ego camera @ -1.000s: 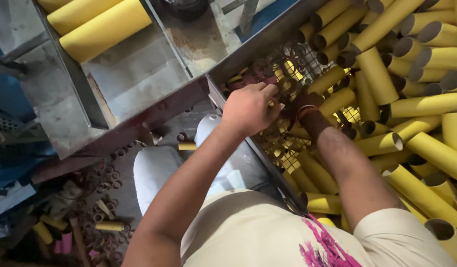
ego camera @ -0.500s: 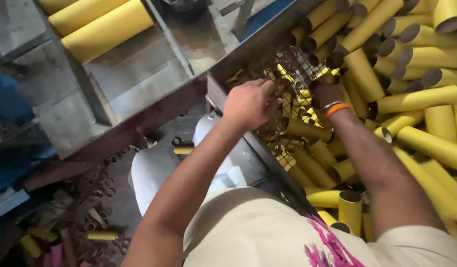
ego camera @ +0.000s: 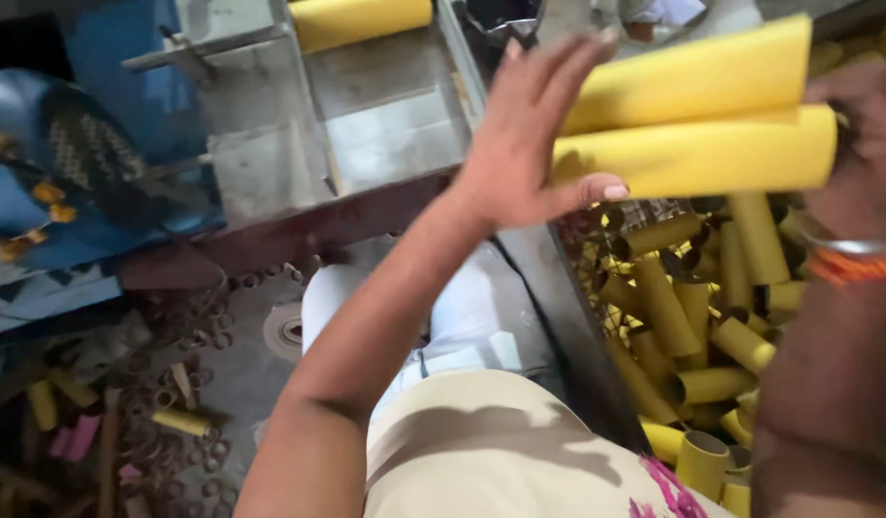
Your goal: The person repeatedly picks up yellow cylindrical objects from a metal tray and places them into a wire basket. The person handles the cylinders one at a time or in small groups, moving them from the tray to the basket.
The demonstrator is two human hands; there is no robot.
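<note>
Two long yellow cardboard tubes (ego camera: pixel 697 120) are held level above the wire bin of loose yellow tubes (ego camera: pixel 692 326), pressed endwise between the flat, open left hand (ego camera: pixel 524 144) and the right hand (ego camera: pixel 860 144), whose grip cannot be told. Many tubes remain unlifted; another yellow tube (ego camera: pixel 361 19) lies on the grey metal machine bed (ego camera: pixel 385 125).

Upper right of frame: left hand (ego camera: pixel 519 153) is pressing flat against the near ends of two yellow tubes (ego camera: pixel 697 120), fingers spread; right hand (ego camera: pixel 865 144) is gripping their far ends at the right edge. Tubes are lying stacked, one above the other. Lower right: bin of yellow tubes (ego camera: pixel 697 326) is sitting beneath. Upper centre: grey metal tray (ego camera: pixel 385 125) is holding another yellow tube (ego camera: pixel 361 19).
</note>
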